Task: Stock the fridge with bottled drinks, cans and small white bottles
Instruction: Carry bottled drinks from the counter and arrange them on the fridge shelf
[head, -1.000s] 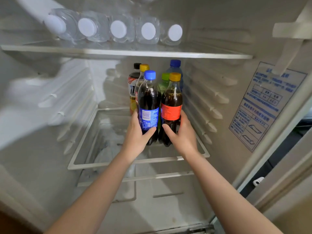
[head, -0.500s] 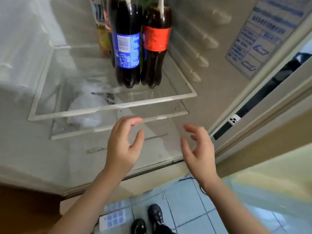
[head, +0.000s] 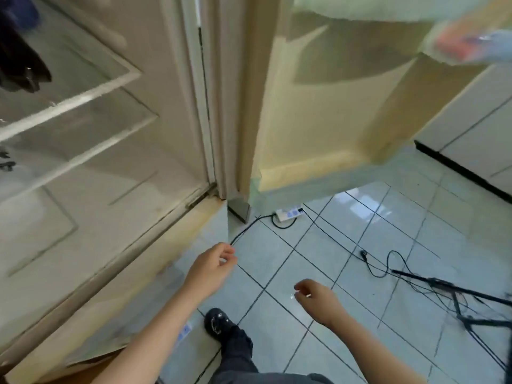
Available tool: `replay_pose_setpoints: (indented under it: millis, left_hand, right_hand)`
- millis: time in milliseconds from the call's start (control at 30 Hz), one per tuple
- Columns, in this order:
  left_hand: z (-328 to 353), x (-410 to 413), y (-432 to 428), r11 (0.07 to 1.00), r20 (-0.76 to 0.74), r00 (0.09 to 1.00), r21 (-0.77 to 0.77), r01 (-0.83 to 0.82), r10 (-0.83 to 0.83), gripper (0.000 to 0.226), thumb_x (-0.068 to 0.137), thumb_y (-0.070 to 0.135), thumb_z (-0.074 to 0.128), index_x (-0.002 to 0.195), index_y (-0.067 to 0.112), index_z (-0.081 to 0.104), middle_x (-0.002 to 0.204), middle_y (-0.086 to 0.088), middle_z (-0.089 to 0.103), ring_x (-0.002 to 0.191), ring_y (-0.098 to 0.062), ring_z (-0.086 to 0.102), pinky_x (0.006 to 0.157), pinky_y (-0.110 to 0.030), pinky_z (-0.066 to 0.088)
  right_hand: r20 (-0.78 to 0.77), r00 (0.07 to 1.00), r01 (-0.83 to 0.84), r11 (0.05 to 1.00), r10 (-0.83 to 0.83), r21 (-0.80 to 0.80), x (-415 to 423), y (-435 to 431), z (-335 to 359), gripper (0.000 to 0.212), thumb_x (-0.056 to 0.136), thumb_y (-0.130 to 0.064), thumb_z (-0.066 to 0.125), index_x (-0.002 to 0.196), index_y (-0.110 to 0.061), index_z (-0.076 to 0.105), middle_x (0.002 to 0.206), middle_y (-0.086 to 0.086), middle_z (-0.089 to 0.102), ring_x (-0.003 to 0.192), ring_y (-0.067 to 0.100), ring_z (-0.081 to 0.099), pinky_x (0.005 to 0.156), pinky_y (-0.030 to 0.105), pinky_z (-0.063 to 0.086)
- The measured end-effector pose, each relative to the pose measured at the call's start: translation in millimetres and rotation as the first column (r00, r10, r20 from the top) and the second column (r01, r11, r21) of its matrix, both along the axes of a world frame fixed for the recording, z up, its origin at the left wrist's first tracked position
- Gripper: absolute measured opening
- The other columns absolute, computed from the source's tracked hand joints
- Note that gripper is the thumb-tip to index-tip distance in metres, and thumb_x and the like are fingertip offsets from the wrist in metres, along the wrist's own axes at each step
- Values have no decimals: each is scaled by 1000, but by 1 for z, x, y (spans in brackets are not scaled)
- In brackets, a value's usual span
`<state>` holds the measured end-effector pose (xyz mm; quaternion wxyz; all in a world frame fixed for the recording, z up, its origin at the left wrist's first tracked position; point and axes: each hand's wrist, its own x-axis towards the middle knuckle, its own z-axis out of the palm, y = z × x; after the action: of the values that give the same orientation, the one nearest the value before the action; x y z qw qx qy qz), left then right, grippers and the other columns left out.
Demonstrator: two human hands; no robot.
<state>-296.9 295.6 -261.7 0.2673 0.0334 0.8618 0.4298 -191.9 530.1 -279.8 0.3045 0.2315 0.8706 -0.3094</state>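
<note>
Over floor tiles [head: 410, 309], left hand [head: 212, 268], right hand [head: 318, 300] empty, bottles [head: 20, 62] well apart

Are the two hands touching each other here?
Apart. The head view shows bare floor tile between the left hand and the right hand; neither holds anything.

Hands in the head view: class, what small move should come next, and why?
Probably reach for more stock: the left hand and right hand hang empty over the tiled floor, and the fridge's glass shelf shows bare space.
</note>
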Motion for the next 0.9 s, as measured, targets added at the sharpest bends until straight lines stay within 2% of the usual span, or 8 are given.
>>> replay_pose_setpoints:
  millis: [67, 167, 300, 433, 533, 600, 767, 900]
  left_hand:
    - [-17, 20, 28, 992, 43, 992, -46, 119, -117, 15, 93, 25, 54, 108, 22, 58, 98, 12, 59, 83, 1, 54, 63, -5, 38]
    - [-45, 60, 71, 952, 150, 953, -124, 281, -262, 21, 92, 25, 56, 112, 17, 58, 108, 1, 61, 99, -14, 57, 82, -23, 44]
    - [-80, 138, 132, 848, 273, 860, -205, 489, -430, 19, 92, 22, 57, 109, 12, 58, 110, -6, 61, 109, -22, 57, 90, -27, 41]
    - [-95, 234, 190, 737, 368, 764, -245, 630, -530, 11, 93, 22, 57, 98, 12, 60, 99, -10, 63, 97, -25, 60, 83, -28, 44]
    - [-93, 303, 231, 680, 403, 701, -220, 699, -589, 15, 94, 19, 54, 80, 13, 59, 72, -3, 58, 64, -15, 53, 53, -22, 40]
    - [-88, 346, 257, 620, 418, 643, -211, 756, -642, 22, 94, 19, 53, 72, 16, 56, 66, 0, 54, 58, -11, 48, 43, -19, 30]
    - [-85, 421, 316, 375, 437, 449, -248, 893, -779, 12, 94, 21, 51, 93, 13, 60, 93, -7, 63, 87, -21, 58, 77, -28, 45]
    - [-93, 467, 363, 188, 513, 319, -290, 938, -797, 12, 94, 20, 50, 86, 11, 53, 85, -5, 55, 72, -16, 50, 48, -20, 33]
  right_hand:
    - [86, 991, 100, 995, -100, 6, 55, 24, -13, 30, 94, -31, 48, 121, -21, 57, 117, -2, 62, 106, 16, 57, 83, 22, 42]
    - [150, 945, 290, 957, -291, 25, 149, 59, -27, 30, 94, -31, 47, 120, -19, 57, 116, 1, 63, 100, 17, 59, 77, 23, 44]
    - [178, 846, 497, 864, -503, 80, 292, 108, -42, 29, 94, -29, 47, 119, -18, 58, 118, 2, 63, 107, 19, 58, 83, 24, 43]
    - [155, 583, 804, 594, -798, 36, 434, 127, -54, 14, 92, -21, 49, 100, -16, 59, 99, 4, 64, 92, 20, 62, 72, 22, 38]
    - [171, 366, 928, 372, -915, 0, 529, 119, -62, 17, 88, -13, 48, 72, -17, 54, 78, 3, 61, 73, 20, 59, 60, 23, 34]
    - [191, 252, 966, 257, -949, 0, 578, 110, -66, 20, 88, -13, 47, 69, -18, 51, 72, 3, 61, 68, 21, 59, 53, 23, 31]
    - [207, 13, 1000, 8, -978, -25, 652, 93, -74, 16, 92, -17, 48, 84, -15, 61, 79, 7, 67, 83, 28, 67, 75, 33, 49]
    - [203, -183, 980, -195, -962, -42, 698, 84, -85, 16, 93, -17, 47, 82, -19, 59, 89, 5, 69, 91, 24, 66, 81, 30, 47]
